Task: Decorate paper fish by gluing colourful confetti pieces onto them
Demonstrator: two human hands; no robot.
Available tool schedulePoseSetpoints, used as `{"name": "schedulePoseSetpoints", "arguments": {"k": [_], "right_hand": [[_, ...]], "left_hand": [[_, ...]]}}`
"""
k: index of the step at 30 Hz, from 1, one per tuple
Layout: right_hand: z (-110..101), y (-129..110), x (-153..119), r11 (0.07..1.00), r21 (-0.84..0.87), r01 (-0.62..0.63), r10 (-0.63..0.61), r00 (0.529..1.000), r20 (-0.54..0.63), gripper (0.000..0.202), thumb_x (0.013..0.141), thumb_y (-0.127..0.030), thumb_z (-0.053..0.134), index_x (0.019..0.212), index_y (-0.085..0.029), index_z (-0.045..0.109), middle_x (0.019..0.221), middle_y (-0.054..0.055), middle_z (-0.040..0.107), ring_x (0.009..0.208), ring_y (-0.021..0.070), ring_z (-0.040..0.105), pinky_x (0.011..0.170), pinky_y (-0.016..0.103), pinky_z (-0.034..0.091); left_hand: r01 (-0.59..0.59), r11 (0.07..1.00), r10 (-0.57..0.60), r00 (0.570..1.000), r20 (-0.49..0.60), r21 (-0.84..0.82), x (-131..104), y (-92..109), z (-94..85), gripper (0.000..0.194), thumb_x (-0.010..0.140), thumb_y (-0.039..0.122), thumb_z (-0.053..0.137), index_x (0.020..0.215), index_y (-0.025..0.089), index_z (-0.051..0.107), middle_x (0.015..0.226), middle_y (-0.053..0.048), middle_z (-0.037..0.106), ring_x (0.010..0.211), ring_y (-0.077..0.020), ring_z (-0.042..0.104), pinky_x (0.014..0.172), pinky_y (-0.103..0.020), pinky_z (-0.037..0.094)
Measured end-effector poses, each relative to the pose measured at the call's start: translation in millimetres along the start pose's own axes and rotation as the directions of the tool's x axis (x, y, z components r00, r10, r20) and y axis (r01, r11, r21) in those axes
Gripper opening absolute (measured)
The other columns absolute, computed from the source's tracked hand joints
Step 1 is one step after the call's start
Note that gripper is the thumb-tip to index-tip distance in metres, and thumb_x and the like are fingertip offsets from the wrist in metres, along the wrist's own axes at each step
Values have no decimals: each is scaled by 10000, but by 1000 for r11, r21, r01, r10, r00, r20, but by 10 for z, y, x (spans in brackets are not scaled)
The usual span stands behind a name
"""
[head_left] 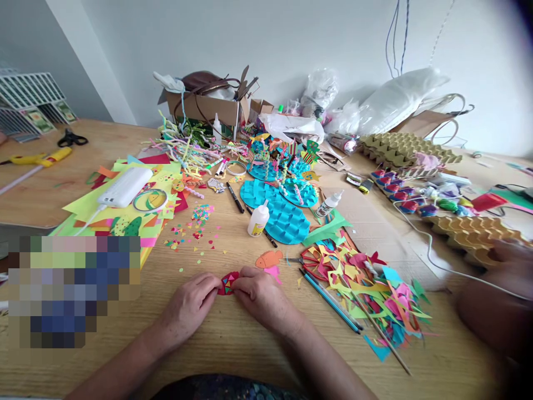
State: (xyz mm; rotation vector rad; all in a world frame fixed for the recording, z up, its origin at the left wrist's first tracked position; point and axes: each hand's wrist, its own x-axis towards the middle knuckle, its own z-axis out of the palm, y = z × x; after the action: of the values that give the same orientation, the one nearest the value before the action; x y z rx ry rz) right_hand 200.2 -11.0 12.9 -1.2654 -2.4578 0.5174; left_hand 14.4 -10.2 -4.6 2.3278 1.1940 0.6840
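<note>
Between my two hands is a small red paper cutout (229, 283) with bright triangle pieces on its face. My left hand (195, 297) pinches its left end. The fingers of my right hand (260, 294) close on its right end and hide that side. Just beyond my right hand lie an orange paper fish (268, 259) and a pink paper cutout (273, 273), partly covered by it. A white glue bottle (259, 219) stands upright farther forward. Tiny confetti pieces (202, 214) are scattered over the table ahead of my left hand.
Paper scraps (387, 294) heap at right, beside blue pencils (331, 300) and red-handled scissors (310, 261). Blue egg-carton pieces (287, 219) lie ahead. Coloured sheets with a white power bank (125, 187) are at left. Another person's arm (495, 300) reaches in at right.
</note>
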Motion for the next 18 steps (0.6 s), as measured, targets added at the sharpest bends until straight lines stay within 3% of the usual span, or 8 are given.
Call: {"name": "schedulePoseSetpoints", "arguments": {"k": [11, 18], "right_hand": [[-15, -31, 16, 1000, -6, -30, 30, 1000, 3, 202, 794, -96, 474, 676, -169, 621, 662, 1, 531, 611, 92, 484, 539, 183, 318], [-89, -23, -18, 985, 163, -58, 81, 986, -142, 199, 835, -132, 441, 832, -183, 632, 754, 26, 557, 678, 107, 528, 598, 186, 388]], "left_hand": [[6, 1000, -6, 1000, 5, -9, 8, 1, -4, 191, 798, 117, 371, 793, 198, 544, 750, -7, 587, 714, -140, 558, 661, -251, 448], [34, 999, -33, 999, 41, -17, 23, 71, -45, 169, 804, 123, 386, 770, 203, 532, 734, -3, 587, 699, -140, 561, 645, -243, 450]]}}
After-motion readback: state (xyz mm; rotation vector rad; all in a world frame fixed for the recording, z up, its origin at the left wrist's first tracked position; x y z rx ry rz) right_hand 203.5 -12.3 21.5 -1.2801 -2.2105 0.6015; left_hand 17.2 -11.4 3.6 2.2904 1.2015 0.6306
